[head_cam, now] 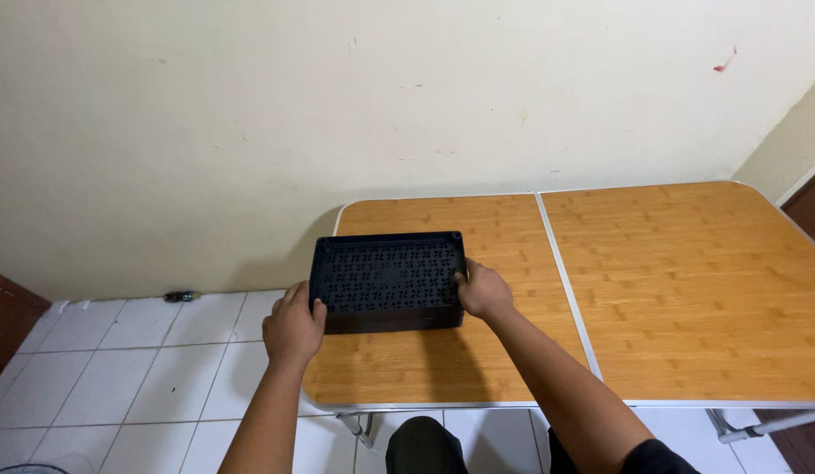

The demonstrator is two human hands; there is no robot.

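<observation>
Observed: a black perforated plastic crate [388, 281], turned base-up, rests on the left leaf of a wood-grain folding worktop [688, 290], near the leaf's left edge and toward its far corner. The crate's long axis runs 9 to 3 o'clock across the view, parallel to the worktop's near edge.

The left hand [293, 326] clasps the crate's 9 o'clock short end at the near corner; its fingers [318, 307] are curled against the side wall, the hand hanging partly past the worktop's edge over the floor. The right hand [483, 290] holds the 3 o'clock short end, fingers closed on the wall, thumb at the top rim. Both hands are in contact with the crate, one per end, so it lies directly between them; neither is nearer than the other.

Whether the crate is bearing fully on the worktop or slightly lifted cannot be told.

Surroundings: a metal seam [565, 290] divides the two worktop leaves at 3 o'clock of the crate; white floor tiles [144, 369] lie at 8 o'clock; a cream wall [337, 105] stands at 12 o'clock.
</observation>
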